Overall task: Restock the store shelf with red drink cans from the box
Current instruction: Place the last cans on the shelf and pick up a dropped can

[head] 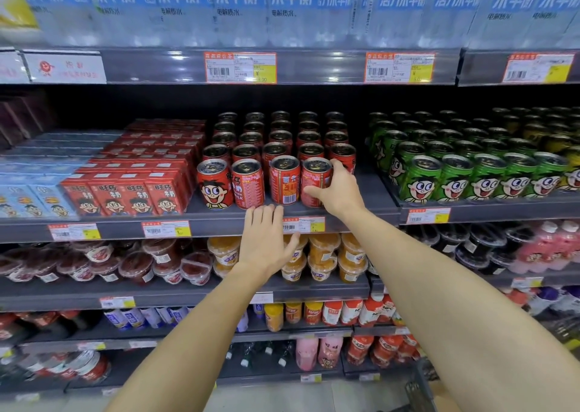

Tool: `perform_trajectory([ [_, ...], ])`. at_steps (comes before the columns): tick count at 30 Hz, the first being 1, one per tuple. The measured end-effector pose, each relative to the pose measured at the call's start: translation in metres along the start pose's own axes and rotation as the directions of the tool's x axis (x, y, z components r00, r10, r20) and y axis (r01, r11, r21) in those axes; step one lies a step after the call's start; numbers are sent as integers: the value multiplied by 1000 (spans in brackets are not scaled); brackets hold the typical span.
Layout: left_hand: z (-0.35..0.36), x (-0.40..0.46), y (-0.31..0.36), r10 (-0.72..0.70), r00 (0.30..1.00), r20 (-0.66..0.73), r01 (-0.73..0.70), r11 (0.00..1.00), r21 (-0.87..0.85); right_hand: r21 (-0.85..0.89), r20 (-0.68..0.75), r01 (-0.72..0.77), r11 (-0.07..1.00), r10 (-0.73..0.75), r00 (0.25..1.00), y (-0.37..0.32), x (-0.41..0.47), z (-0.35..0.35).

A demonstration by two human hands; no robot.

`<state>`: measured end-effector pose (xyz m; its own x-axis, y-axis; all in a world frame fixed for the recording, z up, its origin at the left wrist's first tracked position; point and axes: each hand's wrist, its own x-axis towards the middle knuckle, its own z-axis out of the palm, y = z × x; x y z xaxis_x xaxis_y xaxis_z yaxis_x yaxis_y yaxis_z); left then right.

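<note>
Right hand [337,188] wraps the end can [315,182] in the front row — left hand [266,239], fingers straight and together, touches the shelf [361,206] edge; red cartons [125,192] left, green cans [470,173] right.

Two bare forearms, no sleeves; left hand [265,245], right hand [337,190] ungloved.

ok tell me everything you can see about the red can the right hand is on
The red can stands upright at the right end of the front row on the grey shelf. It looks like metal, with a dark, shiny top and small printed text facing out rather than the cartoon face. The right hand grips its right side, thumb across the front. Its left side is close against the neighbouring barcode can.
</note>
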<state>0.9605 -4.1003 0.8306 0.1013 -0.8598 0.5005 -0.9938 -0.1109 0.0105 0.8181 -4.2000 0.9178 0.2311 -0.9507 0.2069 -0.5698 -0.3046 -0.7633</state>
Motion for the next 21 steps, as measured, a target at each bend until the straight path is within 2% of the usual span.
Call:
perform_trajectory([
  [10, -12, 3, 6, -30, 990, 141, 27, 999, 26, -12, 17, -26, 1000, 26, 1000, -1, 7, 2],
  [15, -17, 3, 5, -26, 981, 194, 18, 999, 43, -143, 1, -65, 988, 65, 998, 2, -1, 7],
  [18, -18, 3, 5, -20, 977, 211, 8, 998, 55, -204, 54, -87, 975, 100, 994, 7, -8, 13],
  [21, -21, 3, 5, -14, 974, 228, -2, 998, 66, -329, 88, -49, 943, 82, 993, 13, -21, 17],
])
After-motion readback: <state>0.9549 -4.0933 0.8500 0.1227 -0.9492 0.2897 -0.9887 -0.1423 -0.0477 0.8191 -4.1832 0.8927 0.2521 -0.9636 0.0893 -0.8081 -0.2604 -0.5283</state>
